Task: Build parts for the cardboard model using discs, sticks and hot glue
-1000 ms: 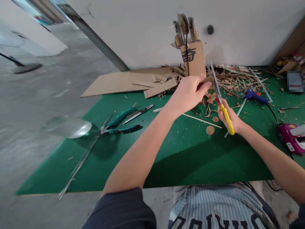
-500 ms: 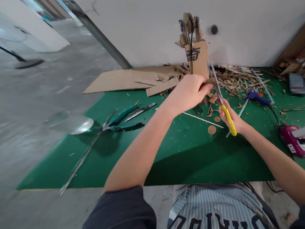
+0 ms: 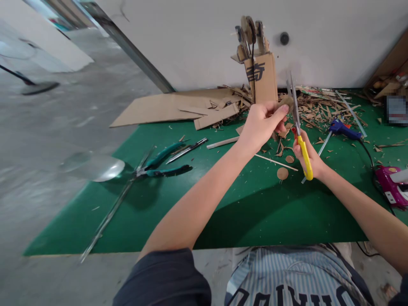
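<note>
Between the fingers and thumb of my left hand (image 3: 263, 123) is a small piece of cardboard (image 3: 286, 102), partly hidden by the fingers. My right hand (image 3: 308, 156) grips yellow-handled scissors (image 3: 305, 158), blades pointing up and slightly parted, right beside the cardboard's edge. Below the hands, a cardboard disc (image 3: 282, 173) and a smaller disc (image 3: 290, 159) lie on the green table (image 3: 242, 221). A thin wooden stick (image 3: 276, 162) rests near them. Behind my left hand stands an upright cardboard structure (image 3: 265, 78) with round wheels on top.
Cardboard scraps (image 3: 321, 108) are heaped along the wall. A flat cardboard sheet (image 3: 159, 108) lies back left. Green-handled pliers (image 3: 167, 171), a utility knife (image 3: 188, 149) and a clear plastic bottle (image 3: 102, 166) are at left. A blue glue gun (image 3: 346, 130) lies right, near a magenta device (image 3: 391, 187).
My left hand has turned and shifted slightly, tilting the cardboard piece. The scissors have become more upright, with their blades at a different angle. Both hands keep their hold.
</note>
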`<state>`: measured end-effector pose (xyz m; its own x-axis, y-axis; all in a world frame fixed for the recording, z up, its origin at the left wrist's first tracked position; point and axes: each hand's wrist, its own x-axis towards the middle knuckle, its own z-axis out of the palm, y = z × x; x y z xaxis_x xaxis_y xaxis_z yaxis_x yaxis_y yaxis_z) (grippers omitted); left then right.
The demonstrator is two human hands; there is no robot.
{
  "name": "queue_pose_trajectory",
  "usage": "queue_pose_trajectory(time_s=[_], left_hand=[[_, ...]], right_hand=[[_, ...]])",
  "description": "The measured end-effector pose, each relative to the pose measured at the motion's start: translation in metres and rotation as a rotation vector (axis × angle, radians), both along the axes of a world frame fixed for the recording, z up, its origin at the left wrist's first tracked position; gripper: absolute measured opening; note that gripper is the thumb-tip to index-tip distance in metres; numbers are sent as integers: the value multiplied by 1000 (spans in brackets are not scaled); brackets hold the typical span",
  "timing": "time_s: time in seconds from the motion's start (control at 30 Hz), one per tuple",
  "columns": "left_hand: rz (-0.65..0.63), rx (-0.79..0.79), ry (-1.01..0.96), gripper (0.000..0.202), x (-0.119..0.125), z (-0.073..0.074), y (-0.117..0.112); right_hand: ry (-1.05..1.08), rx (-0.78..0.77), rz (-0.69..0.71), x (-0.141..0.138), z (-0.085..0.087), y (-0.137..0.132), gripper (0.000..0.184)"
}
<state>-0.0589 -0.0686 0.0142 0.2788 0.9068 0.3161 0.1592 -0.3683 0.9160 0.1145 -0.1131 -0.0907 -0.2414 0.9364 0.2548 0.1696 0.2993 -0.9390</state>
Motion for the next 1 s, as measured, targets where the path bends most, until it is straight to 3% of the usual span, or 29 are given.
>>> queue_pose_trajectory(time_s=[0.3,0.6,0.87,1.0], left_hand=[[79,108,365,32,-12,20,-10],[56,112,408,36,-19,25,-9],[104,85,302,40,-10,13,-7],[99,120,332,37,-12,16,-9]], right_hand=[[-27,4,113,1,17,-4,72],[1,-82,144,2,16,-2,69],[-2,-45,69,1,18,-2,64],[3,-49,141,6,14,-1,68]])
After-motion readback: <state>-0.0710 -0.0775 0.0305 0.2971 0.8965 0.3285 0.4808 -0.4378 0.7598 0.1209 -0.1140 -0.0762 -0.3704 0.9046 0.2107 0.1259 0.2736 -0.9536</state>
